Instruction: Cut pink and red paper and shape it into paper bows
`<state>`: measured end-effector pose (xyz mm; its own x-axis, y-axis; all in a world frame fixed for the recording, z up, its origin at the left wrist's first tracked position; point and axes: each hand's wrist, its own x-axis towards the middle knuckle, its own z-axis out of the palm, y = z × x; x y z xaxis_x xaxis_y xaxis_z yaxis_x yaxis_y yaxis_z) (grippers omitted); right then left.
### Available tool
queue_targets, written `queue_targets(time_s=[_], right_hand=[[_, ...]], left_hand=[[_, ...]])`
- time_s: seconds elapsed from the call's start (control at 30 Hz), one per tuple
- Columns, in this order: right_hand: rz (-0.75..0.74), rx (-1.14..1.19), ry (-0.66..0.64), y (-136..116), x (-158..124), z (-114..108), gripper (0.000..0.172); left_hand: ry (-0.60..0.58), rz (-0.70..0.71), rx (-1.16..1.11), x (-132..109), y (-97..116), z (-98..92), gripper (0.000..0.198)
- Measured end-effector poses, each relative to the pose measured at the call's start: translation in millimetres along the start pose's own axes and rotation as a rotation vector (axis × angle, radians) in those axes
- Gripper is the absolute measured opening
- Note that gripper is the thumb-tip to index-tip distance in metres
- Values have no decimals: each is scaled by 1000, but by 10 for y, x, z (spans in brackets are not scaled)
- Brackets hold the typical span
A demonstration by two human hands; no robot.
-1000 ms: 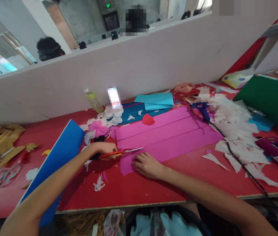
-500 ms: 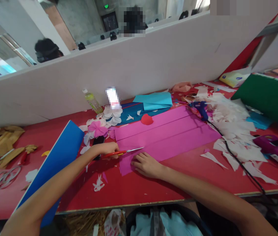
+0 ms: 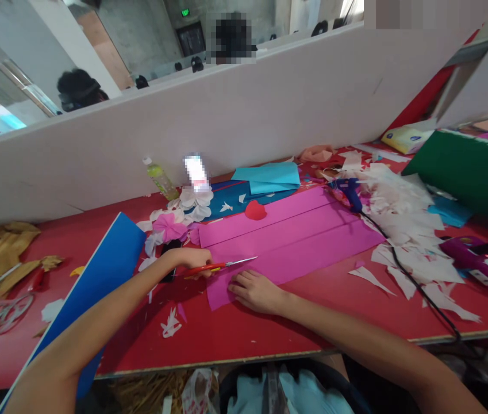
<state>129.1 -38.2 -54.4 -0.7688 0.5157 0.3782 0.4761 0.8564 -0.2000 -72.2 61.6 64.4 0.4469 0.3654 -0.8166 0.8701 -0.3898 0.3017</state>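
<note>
My left hand (image 3: 189,260) still grips the red scissors (image 3: 209,267), blades nearly shut over the pink paper (image 3: 291,241); my right hand (image 3: 254,291) lies flat and open, pinning it to the bench (image 3: 235,339)

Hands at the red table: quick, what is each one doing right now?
Left hand: closed, holding red-handled scissors.
Right hand: open, lying flat on the pink paper sheet, holding nothing.
</note>
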Motion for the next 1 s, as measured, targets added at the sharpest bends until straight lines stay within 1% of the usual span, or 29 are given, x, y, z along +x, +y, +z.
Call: queue_targets(time_s=[0.1, 0.2, 0.37, 0.43, 0.5, 0.6, 0.7, 0.77, 1.0], right_hand=[[-10, -3, -19, -8, 0, -17, 21], [-13, -8, -26, -14, 2, -30, 21], [-14, -20, -30, -22, 7, -33, 21], [-8, -26, -22, -25, 7, -31, 21], [-1, -27, -12, -28, 5, -30, 21], [-6, -20, -11, -28, -1, -30, 22], [-14, -9, -7, -24, -4, -30, 22], [-14, -2, -1, -21, -4, -27, 22], [-11, 0, -11, -23, -1, -25, 20]], left_hand=[[-6, 21, -14, 36, -26, -2, 19], [-7, 24, -20, 22, -22, -9, 19], [34, 20, -54, -59, 87, -32, 19], [-6, 1, -73, -73, 131, -35, 18], [-63, 12, -93, -64, 144, -37, 17], [-110, 54, -118, -7, 99, -42, 19], [-86, 64, -61, 76, 39, -52, 21], [-57, 76, -9, 120, 37, -62, 20], [-17, 144, 33, 105, 198, -80, 19]])
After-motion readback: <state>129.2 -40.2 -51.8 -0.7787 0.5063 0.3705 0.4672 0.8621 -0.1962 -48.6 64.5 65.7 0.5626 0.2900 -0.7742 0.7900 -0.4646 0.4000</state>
